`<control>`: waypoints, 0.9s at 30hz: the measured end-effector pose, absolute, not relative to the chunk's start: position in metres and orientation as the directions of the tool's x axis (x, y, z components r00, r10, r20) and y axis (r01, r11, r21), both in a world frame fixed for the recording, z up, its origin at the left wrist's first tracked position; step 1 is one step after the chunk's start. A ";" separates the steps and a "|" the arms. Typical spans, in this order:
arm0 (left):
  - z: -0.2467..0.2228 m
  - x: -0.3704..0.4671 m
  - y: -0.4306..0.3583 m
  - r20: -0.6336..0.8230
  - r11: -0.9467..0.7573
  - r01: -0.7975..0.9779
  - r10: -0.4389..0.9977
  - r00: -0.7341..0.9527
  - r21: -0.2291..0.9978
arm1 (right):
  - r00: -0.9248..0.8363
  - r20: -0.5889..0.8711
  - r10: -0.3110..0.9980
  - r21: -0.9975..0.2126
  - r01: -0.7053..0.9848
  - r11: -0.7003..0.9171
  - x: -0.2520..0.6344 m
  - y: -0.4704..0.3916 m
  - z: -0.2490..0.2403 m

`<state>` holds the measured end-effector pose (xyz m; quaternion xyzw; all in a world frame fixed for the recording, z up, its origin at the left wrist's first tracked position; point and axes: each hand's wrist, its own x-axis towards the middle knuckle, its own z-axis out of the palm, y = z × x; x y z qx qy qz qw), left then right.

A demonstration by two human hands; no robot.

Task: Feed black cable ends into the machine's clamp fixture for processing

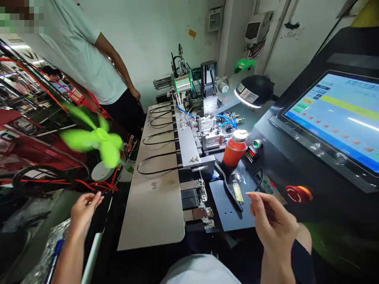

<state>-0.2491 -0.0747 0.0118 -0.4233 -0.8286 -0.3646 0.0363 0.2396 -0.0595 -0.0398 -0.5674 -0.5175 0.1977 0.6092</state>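
Observation:
My left hand (84, 213) is raised left of the metal plate, its thumb and fingertips drawn together in a pinch. Whether anything small is between them cannot be made out. My right hand (275, 223) is over the right side of the machine, thumb and forefinger close together; what they hold, if anything, is too small to see. The nearest thing to it is a brush-like tool with a pale taped handle (237, 191), lying on a dark plate (226, 215). Several black cable loops (154, 159) lie across the beige metal plate (151, 213), their ends at the machine's guide rail (188, 146).
A red bottle (234, 150) stands behind the tool. To the right are a red emergency stop button (299, 194) and a touchscreen (337, 118). A green fan (102, 138) spins at left. Another person (89, 67) stands behind it. A lamp (254, 91) shines over the mechanism.

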 end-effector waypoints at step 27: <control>0.038 0.020 -0.013 0.125 -0.426 0.546 0.856 0.502 0.722 | 0.075 0.430 0.900 -0.902 0.089 0.423 0.184 -0.044 -0.029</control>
